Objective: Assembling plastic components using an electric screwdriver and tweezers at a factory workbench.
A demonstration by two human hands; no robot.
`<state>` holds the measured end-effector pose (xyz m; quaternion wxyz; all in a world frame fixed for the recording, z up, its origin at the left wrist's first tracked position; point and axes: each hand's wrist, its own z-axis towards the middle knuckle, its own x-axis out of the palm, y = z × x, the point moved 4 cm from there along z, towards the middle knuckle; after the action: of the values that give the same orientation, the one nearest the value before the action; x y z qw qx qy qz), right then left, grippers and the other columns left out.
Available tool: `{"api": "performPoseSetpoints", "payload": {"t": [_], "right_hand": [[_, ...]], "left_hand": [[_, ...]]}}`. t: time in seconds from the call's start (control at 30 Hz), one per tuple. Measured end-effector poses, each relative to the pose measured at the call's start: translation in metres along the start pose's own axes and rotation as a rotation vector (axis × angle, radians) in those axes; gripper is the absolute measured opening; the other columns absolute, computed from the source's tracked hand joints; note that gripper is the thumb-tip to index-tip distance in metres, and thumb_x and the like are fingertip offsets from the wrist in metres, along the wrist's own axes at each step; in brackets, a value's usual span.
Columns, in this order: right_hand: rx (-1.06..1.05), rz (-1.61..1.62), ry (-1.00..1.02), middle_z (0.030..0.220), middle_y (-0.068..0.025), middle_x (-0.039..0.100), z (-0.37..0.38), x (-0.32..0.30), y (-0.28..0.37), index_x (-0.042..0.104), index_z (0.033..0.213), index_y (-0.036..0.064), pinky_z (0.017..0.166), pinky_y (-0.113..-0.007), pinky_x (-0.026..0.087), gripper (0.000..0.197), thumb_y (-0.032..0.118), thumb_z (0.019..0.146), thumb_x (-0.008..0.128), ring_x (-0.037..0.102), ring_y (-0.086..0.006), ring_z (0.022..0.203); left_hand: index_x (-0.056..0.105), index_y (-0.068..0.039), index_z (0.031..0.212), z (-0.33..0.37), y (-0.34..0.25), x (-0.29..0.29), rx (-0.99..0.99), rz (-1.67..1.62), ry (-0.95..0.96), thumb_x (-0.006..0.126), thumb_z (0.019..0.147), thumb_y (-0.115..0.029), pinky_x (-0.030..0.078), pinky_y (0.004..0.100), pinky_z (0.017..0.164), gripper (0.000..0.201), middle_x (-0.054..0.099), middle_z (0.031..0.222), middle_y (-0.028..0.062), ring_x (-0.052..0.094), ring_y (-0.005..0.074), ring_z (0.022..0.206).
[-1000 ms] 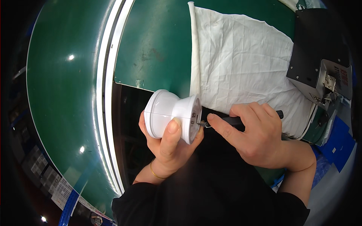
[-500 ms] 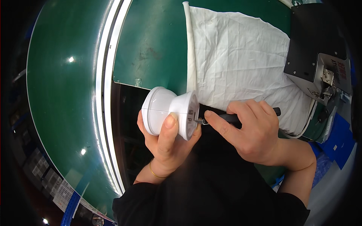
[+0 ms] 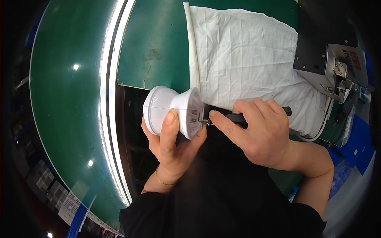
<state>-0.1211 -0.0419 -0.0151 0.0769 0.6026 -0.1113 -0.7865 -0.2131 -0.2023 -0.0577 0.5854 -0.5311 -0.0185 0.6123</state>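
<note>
My left hand (image 3: 173,142) grips a glossy white plastic housing (image 3: 160,107), waisted like a spool, with the thumb over its narrow middle. The housing lies on its side, and its flat end, with small rectangular slots, faces right. In my right hand (image 3: 260,133) is a slim black utility knife (image 3: 236,118), index finger stretched along it toward the tip. Its small metal tip meets the slotted end face near the rim. Whether the tip is inside a slot I cannot tell.
A white cloth (image 3: 246,55) covers part of the green table (image 3: 154,51) ahead. To the right stands a black and metal machine (image 3: 325,59). Along the left runs a green conveyor belt (image 3: 71,103) with a shiny metal rail (image 3: 107,79). Blue sheets (image 3: 359,146) lie at far right.
Both hands, with the housing and the knife, have shifted slightly left and up in the view, as has the background. The housing's slotted end now shows a little more. Both grips stay the same.
</note>
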Motion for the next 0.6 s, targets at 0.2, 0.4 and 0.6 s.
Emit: {"api": "performPoseSetpoints", "payload": {"t": [0.2,0.4,0.6], "right_hand": [[-0.004,0.003,-0.006,0.082,-0.0028,0.056,-0.0014,-0.0003,0.0007,0.075,0.109,0.018,0.056,-0.028,0.036,0.04,0.018,0.071,0.064,0.054,-0.0153,0.068],[-0.011,-0.018,-0.029,0.083,-0.0027,0.056,-0.0026,0.0017,0.0013,0.076,0.108,0.0183,0.056,-0.028,0.036,0.04,0.019,0.07,0.063,0.054,-0.0147,0.068],[0.002,-0.047,-0.037,0.082,-0.0015,0.055,-0.0016,0.0018,-0.0001,0.076,0.107,0.0189,0.056,-0.028,0.036,0.04,0.019,0.069,0.063,0.053,-0.0145,0.067]], "left_hand": [[0.046,-0.013,0.138,0.0026,-0.0035,-0.0012,0.013,0.043,0.0,0.089,0.061,-0.002,0.052,0.048,0.087,0.089,0.057,0.124,0.0164,0.057,0.0422,0.109],[0.047,-0.012,0.138,0.0026,-0.0012,-0.0007,0.014,0.014,-0.02,0.089,0.06,-0.001,0.052,0.0466,0.086,0.088,0.058,0.123,0.0163,0.056,0.0407,0.111],[0.047,-0.011,0.138,0.0049,-0.0028,-0.001,0.021,0.017,-0.021,0.089,0.061,-0.002,0.052,0.0468,0.087,0.088,0.058,0.125,0.0151,0.057,0.0403,0.11]]}}
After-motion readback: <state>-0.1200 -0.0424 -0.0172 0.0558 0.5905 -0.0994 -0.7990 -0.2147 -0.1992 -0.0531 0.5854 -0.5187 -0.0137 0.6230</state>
